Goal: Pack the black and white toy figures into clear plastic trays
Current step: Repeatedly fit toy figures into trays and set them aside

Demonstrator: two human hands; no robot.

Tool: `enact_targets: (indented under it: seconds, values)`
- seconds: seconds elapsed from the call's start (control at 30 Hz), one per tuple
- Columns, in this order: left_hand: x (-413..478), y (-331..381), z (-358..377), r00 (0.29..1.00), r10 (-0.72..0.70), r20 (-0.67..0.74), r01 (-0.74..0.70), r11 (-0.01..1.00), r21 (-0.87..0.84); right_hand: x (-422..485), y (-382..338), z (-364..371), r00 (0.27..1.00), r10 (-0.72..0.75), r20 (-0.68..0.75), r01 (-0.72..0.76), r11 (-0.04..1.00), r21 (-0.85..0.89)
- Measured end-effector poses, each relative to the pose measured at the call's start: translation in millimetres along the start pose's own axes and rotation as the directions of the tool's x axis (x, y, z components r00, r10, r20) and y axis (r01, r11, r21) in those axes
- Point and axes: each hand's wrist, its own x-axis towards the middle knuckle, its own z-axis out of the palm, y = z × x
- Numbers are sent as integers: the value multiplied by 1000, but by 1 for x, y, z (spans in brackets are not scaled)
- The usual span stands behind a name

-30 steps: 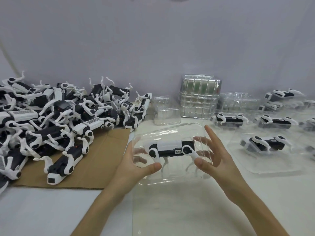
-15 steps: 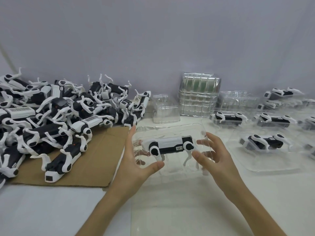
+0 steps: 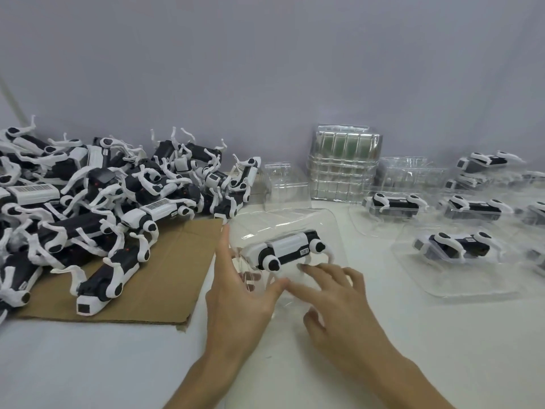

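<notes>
View down from my head onto a white table [image 3: 88, 367] set against a plain grey wall [image 3: 265, 69]. In the middle, just ahead of my hands, is a clear plastic tray [image 3: 309, 221] with rounded corners. A black and white toy figure [image 3: 287, 250], shaped like a four-legged robot dog, sits inside it. Its long body runs left to right, and the right end is tilted a little upward.

My left hand [image 3: 236, 296] is spread wide with the fingers straight. The index finger runs up along the tray's left edge, and the thumb stretches right to the tray's near rim. Some of its fingers show through the plastic, and I cannot tell whether they press the tray or only touch it. My right hand [image 3: 339, 302] is also spread, palm down. Its straight fingers lie flat on the tray's near rim, just below the figure's legs, and it grips nothing. My left thumb and right index finger nearly meet.

To the left, a big heap of loose black and white toy figures [image 3: 88, 202] spills over a flat sheet of brown cardboard [image 3: 168, 278]. At the back stands a stack of empty clear moulded trays [image 3: 343, 172]. To the right, several filled clear trays [image 3: 454, 252], each holding one figure, are spread over the table.
</notes>
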Motion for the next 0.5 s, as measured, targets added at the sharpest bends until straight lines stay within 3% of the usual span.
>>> enact_targets:
  seconds: [0.13,0.3,0.5]
  values:
    - [-7,0,4,997,54,52,-58,995,77,-6,-2,8,990,29,135,-18,997,-79]
    - [-7,1,6,992,125,35,-129,980,152,-7,-1,15,997,42,58,-38,997,-67]
    - [-6,1,7,994,105,-9,-102,981,166,0,0,11,998,38,55,-37,999,-30]
